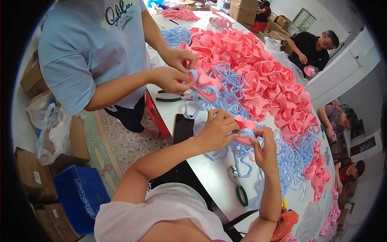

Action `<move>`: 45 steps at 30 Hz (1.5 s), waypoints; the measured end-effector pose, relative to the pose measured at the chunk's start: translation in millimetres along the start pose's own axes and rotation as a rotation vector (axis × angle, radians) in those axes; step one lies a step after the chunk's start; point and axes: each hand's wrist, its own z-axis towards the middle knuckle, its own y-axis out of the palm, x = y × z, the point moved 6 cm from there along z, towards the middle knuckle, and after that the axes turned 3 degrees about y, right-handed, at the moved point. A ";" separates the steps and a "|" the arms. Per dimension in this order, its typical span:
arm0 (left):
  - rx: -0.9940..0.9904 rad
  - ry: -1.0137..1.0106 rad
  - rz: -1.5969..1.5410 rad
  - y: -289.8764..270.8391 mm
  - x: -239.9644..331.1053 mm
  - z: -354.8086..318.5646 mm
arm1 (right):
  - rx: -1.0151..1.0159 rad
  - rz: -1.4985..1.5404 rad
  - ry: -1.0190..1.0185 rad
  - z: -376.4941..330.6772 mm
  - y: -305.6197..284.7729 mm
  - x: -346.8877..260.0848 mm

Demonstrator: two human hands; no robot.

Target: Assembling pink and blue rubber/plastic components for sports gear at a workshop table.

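Working hands: left hand [217,131] and right hand [264,149] meet over the white table [209,181], each pinching one pink foam piece [245,135].
Piece: between both hands, at 3 o'clock of the left, edged by a pale blue loop [242,151].
Pliers: green-handled pair [238,185] at 6 o'clock.
Phone: dark slab [182,128] at 9 o'clock.
Beyond: co-worker's hands [175,72] at 11 o'clock; pink foam heap [262,76] at 12–1 o'clock.

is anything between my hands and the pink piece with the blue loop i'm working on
No, nothing visible. The left hand and right hand both already grip the pink piece with its blue loop directly.
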 end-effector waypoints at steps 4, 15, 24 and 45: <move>-0.005 -0.025 -0.052 0.8 2.2 3.2 | 0.017 -0.043 -0.043 2.7 -4.3 -6.1; -0.001 0.081 -0.055 6.3 10.3 -0.3 | -0.085 0.104 0.118 -12.0 1.5 13.2; -0.041 0.127 -0.038 9.9 10.0 -3.9 | -0.086 0.240 0.202 -22.0 11.8 24.4; -0.071 -0.254 -0.164 -34.7 -40.4 -33.9 | -0.751 -0.490 0.625 -193.3 65.7 67.2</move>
